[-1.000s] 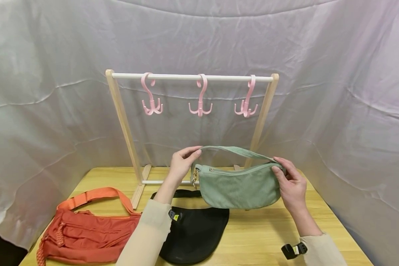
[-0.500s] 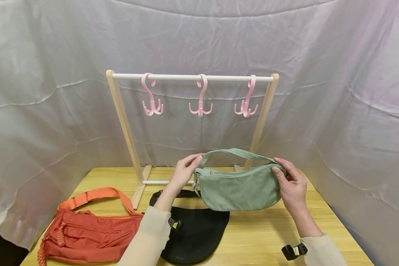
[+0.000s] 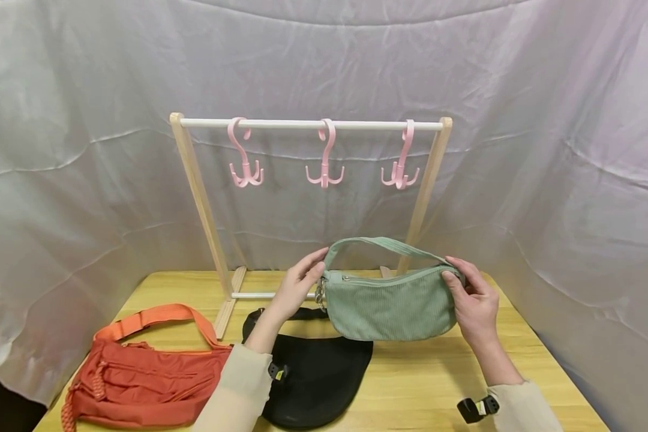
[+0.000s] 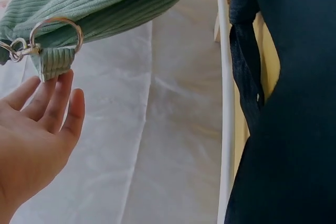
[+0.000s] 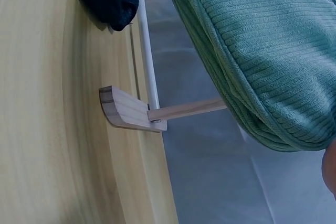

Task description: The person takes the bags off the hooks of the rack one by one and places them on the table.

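A green corduroy shoulder bag (image 3: 391, 306) is held up above the table, its strap (image 3: 380, 241) arching over the zipped top. At the bag's right end, my right hand (image 3: 475, 300) pinches it, thumb in front and fingers behind. My left hand (image 3: 297, 285) is at the other end, by the strap's base; in the left wrist view its fingertips touch a small corduroy tab (image 4: 56, 62) below a metal ring (image 4: 79, 38). Those fingers are nearly straight. Only a sliver of the right hand (image 5: 329, 167) shows in the right wrist view.
Behind the bag stands a wooden rack with a white bar (image 3: 286, 124) carrying three pink hooks, including the middle hook (image 3: 325, 162). A red bag (image 3: 151, 384) lies on the table (image 3: 410, 390) at left. Under my left arm lies a black bag (image 3: 324, 378).
My left hand has slid down from the strap to its base, its pinch loosened. The strap now arches more on its own. My right hand keeps its hold in nearly the same place.
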A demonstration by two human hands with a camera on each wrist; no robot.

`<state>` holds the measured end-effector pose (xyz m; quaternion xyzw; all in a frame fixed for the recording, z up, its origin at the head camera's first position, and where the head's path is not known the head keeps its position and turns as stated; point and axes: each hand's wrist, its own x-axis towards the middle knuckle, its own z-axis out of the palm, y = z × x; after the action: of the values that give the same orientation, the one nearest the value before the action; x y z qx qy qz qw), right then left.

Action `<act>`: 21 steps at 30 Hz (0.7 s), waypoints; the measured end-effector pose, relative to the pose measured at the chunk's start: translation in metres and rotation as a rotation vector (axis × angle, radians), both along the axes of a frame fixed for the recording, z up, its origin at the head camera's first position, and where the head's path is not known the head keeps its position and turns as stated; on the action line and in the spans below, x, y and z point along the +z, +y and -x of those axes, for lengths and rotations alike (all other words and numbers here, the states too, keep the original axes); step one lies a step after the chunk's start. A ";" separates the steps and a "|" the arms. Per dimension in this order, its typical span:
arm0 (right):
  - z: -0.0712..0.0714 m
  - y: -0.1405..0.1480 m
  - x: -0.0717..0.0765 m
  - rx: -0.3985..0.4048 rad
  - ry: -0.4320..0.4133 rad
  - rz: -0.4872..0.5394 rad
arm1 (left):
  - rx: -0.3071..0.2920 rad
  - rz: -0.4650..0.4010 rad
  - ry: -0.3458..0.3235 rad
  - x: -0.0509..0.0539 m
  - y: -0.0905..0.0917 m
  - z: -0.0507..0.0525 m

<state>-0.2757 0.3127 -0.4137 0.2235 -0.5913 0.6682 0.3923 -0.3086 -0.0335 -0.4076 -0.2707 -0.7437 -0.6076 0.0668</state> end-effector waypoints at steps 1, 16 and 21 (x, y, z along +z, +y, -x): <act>0.000 0.000 -0.001 -0.003 0.000 -0.002 | 0.001 0.011 0.009 -0.001 -0.001 -0.001; -0.001 0.002 -0.006 -0.084 -0.111 -0.008 | 0.058 0.162 0.174 -0.011 0.001 -0.005; -0.001 0.002 -0.008 -0.081 -0.109 -0.011 | 0.052 0.150 0.192 -0.015 0.001 -0.006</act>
<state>-0.2749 0.3145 -0.4213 0.1646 -0.6243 0.6595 0.3850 -0.3030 -0.0323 -0.4225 -0.3127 -0.7841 -0.5194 0.1330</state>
